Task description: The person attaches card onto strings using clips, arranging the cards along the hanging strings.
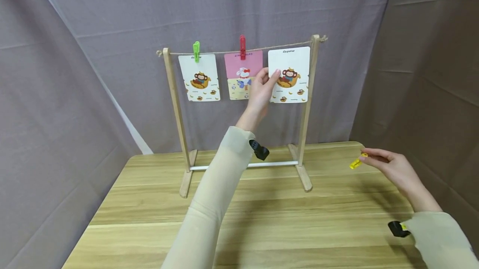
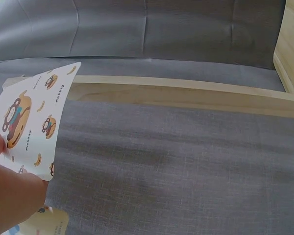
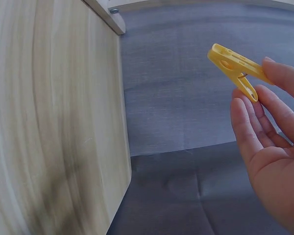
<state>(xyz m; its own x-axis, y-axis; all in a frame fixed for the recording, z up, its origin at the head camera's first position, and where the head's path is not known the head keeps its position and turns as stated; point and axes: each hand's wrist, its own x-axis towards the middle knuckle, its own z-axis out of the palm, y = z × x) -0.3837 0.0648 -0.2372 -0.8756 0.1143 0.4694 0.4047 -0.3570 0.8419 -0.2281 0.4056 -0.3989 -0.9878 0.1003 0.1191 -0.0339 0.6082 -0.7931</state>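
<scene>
My left hand [image 1: 262, 90] pinches the left edge of a white monkey card [image 1: 289, 63], holding it up at the right end of the twine [image 1: 295, 45]. Its top edge overlaps the twine in the head view. In the left wrist view the same card [image 2: 36, 112] bends slightly by the thumb. Over the table's right side, my right hand [image 1: 396, 173] holds a yellow clothespin [image 3: 237, 66] by its handle ends, between thumb and fingers. A green clothespin [image 1: 196, 51] fixes another monkey card [image 1: 202, 67] to the twine, and a red clothespin [image 1: 243, 47] fixes a pink-and-yellow rabbit card [image 1: 233, 63].
The twine is tied between two wooden posts [image 1: 174, 102] of a stand, with feet [image 1: 300, 177] on the wooden table [image 1: 149, 211]. A white bar [image 1: 275, 164] joins the posts low down. Grey cloth [image 1: 112, 11] hangs behind and at the sides.
</scene>
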